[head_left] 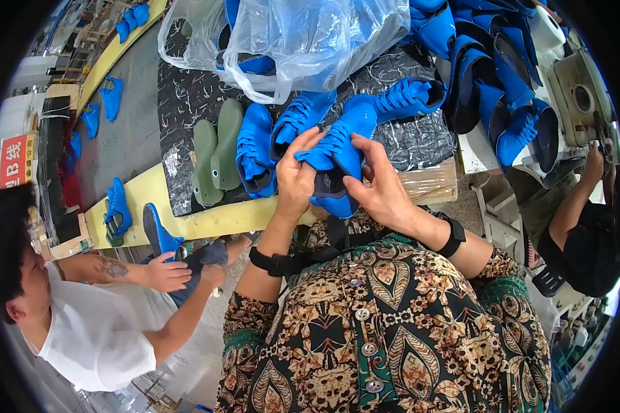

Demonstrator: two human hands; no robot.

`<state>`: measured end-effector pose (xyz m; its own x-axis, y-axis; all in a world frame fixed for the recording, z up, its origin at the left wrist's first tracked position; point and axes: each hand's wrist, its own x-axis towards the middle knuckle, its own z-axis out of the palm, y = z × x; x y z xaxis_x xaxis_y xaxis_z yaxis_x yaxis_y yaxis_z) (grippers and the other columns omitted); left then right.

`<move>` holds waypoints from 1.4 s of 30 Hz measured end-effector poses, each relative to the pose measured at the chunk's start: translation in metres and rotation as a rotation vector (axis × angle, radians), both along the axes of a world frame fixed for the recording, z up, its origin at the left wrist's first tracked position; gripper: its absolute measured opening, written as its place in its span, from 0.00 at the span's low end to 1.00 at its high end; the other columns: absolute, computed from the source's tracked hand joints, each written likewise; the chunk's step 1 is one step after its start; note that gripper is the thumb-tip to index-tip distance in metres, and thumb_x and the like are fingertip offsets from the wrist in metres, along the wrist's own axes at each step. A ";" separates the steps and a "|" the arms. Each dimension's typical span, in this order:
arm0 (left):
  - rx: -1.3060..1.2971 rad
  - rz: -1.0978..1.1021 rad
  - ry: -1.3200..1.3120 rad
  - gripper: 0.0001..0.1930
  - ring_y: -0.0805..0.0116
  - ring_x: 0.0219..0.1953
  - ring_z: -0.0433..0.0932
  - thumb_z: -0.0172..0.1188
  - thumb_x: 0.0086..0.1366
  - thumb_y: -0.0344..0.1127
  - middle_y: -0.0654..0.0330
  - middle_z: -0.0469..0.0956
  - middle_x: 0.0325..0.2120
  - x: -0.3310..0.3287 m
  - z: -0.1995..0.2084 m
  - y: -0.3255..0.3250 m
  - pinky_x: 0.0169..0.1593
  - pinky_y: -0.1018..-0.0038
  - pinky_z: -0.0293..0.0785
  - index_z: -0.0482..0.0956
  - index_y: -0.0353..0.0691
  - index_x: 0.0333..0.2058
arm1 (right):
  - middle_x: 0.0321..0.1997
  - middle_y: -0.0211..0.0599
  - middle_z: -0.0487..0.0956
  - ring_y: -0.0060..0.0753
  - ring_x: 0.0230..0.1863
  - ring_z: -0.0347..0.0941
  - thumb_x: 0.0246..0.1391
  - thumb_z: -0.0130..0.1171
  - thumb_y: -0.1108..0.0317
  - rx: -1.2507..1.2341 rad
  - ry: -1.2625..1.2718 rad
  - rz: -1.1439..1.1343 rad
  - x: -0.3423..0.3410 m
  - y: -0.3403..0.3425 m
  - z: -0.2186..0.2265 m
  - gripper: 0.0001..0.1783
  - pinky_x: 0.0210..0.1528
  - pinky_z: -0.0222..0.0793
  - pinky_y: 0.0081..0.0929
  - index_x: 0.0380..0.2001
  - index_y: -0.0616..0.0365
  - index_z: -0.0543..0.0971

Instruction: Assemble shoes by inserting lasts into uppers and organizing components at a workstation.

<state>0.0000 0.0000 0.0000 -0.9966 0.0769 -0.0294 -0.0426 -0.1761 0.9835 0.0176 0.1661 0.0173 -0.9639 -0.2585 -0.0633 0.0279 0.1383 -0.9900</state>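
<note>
Two hands (297, 180) (386, 195) hold blue shoe (344, 141): toe away, long axis slanting right.

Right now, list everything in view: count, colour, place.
Held shoe upper: one, blue, centre
Nearby uppers: three, blue, on black mat
Piled uppers: many, blue, upper right
Belt uppers: several, blue, along grey belt, left
Foot forms: two, green, mat's left
Plastic bag: at least one, clear, top centre
Machine: one, cream, far right
Sign: one, red, far left
Co-workers: two, one white-topped left, one right
Patterned top: one, multicoloured, lower centre
Wristbands: two, black, lower centre
Left hand: one, bare, fingers at upper's left
Right hand: one, bare, fingers at upper's right
</note>
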 end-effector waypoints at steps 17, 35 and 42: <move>-0.035 0.481 0.238 0.14 0.86 0.21 0.68 0.50 0.60 0.28 0.63 0.75 0.27 0.001 0.079 -0.102 0.24 0.90 0.62 0.69 0.31 0.45 | 0.55 0.39 0.63 0.33 0.52 0.64 0.54 0.47 0.72 -0.301 -0.003 -0.076 -0.012 0.020 0.015 0.21 0.46 0.67 0.27 0.52 0.61 0.60; -1.065 0.909 0.163 0.18 0.50 0.38 0.75 0.47 0.49 0.21 0.44 0.74 0.37 -0.008 0.049 -0.374 0.43 0.65 0.70 0.73 0.34 0.41 | 0.42 0.37 0.69 0.25 0.37 0.71 0.52 0.48 0.75 -0.161 -0.136 -0.033 -0.026 0.014 0.017 0.12 0.31 0.67 0.19 0.42 0.62 0.66; -1.364 0.848 0.090 0.19 0.49 0.28 0.74 0.51 0.45 0.26 0.42 0.75 0.28 -0.011 0.054 -0.447 0.33 0.63 0.70 0.76 0.38 0.39 | 0.39 0.35 0.71 0.22 0.34 0.72 0.51 0.51 0.74 -0.064 -0.152 -0.022 -0.018 0.008 0.024 0.12 0.32 0.68 0.18 0.40 0.61 0.68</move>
<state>-0.0114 -0.4468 0.0538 -0.7382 -0.5045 0.4478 -0.3301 0.8491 0.4124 -0.0001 0.1744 0.0417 -0.9501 -0.2455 -0.1926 0.1800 0.0731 -0.9810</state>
